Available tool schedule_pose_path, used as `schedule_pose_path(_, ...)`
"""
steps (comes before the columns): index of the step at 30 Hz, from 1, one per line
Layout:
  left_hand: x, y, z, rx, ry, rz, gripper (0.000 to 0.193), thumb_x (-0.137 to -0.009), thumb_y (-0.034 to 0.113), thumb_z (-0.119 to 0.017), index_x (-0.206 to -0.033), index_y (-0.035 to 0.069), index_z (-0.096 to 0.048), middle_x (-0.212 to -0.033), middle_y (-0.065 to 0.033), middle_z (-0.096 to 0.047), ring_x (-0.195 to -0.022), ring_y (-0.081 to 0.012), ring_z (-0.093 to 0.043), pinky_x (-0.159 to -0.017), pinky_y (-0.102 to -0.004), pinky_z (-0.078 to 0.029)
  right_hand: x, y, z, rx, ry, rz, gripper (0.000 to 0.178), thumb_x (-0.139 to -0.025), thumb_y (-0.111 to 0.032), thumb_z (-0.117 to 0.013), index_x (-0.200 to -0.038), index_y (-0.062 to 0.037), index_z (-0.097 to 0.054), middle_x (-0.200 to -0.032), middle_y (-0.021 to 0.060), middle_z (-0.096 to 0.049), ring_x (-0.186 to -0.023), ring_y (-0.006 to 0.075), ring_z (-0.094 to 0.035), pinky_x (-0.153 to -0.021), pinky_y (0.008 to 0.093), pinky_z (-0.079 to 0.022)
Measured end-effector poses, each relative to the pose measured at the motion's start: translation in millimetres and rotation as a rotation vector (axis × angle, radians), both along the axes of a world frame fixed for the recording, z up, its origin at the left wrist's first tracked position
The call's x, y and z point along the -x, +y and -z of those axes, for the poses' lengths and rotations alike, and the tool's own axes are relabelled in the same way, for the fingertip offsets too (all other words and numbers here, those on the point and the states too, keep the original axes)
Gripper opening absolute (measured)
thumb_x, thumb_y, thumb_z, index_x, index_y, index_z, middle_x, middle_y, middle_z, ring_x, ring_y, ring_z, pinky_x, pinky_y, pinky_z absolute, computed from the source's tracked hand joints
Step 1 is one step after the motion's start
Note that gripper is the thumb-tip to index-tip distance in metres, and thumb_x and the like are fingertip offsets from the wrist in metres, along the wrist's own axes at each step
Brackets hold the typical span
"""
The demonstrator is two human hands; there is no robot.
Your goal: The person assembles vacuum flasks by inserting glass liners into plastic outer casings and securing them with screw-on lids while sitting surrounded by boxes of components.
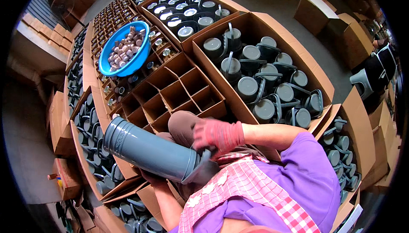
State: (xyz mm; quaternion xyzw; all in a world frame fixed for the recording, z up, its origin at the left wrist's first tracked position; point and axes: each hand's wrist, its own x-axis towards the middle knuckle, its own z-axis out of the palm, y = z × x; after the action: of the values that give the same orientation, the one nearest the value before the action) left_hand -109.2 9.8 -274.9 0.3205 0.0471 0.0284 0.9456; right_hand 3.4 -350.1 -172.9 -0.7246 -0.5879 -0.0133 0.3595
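Observation:
A long blue-grey plastic thermos casing (pixel 149 150) lies tilted across my lap, its ridged end toward the left and its other end close to my apron. My right hand (pixel 217 136), in a red glove and slightly blurred, has its fingers curled at the casing's handle (pixel 205 158) near the right end. From below, my left hand (pixel 154 180) supports the casing; most of it, fingers included, is hidden behind the plastic. Just beyond stands a divided cardboard box (pixel 170 92) with several bare compartments.
A blue basin (pixel 145 49) of small brownish stoppers (pixel 125 50) rests on the divided box, among glass-topped pieces. At right, a large carton (pixel 309 62) holds grey round-topped pieces with handles. More filled cartons (pixel 91 94) surround me. A fan (pixel 64 3) stands far left.

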Motion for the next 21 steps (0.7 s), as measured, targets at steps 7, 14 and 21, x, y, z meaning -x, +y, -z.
schedule_pose_path(7, -25.3, -16.8, -19.2, -3.003, 0.192, 0.160, 0.063, -0.101, 0.050, -0.035, -0.153, 0.013, -0.031, -0.161, -0.0040, -0.024, -0.147, -0.0276, -0.021, -0.122, -0.0451, -0.011, 54.7, -27.8, 44.9, -0.068, 0.246, 0.099, 0.035, -0.066, -0.030, -0.078, -0.098, -0.0167, -0.069, -0.088, 0.0090, -0.067, -0.087, 0.0336, -0.063, -0.074, 0.0456, -0.051)
schedule_pose_path(14, -154.3, -120.8, -115.5, -0.435, -0.103, 0.060, 0.045, -0.102, 0.034, -0.039, -0.130, 0.004, -0.057, -0.127, -0.0107, -0.063, -0.108, -0.0250, -0.063, -0.091, -0.0392, -0.051, 14.8, -117.5, -53.3, -0.739, -0.029, 0.900, 0.033, -0.080, -0.037, -0.077, -0.089, -0.0073, -0.066, -0.077, 0.0060, -0.064, -0.069, 0.0229, -0.062, -0.063, 0.0339, -0.048)
schedule_pose_path(21, -169.6, -167.8, -124.5, -0.716, 0.117, 0.225, 0.044, -0.100, 0.032, -0.042, -0.125, 0.003, -0.062, -0.118, -0.0091, -0.068, -0.098, -0.0213, -0.069, -0.069, -0.0289, -0.056, -19.4, -213.7, -144.7, -0.335, -0.475, 1.300, 0.032, -0.089, -0.036, -0.070, -0.088, -0.0051, -0.064, -0.078, 0.0100, -0.065, -0.073, 0.0254, -0.065, -0.068, 0.0361, -0.050)
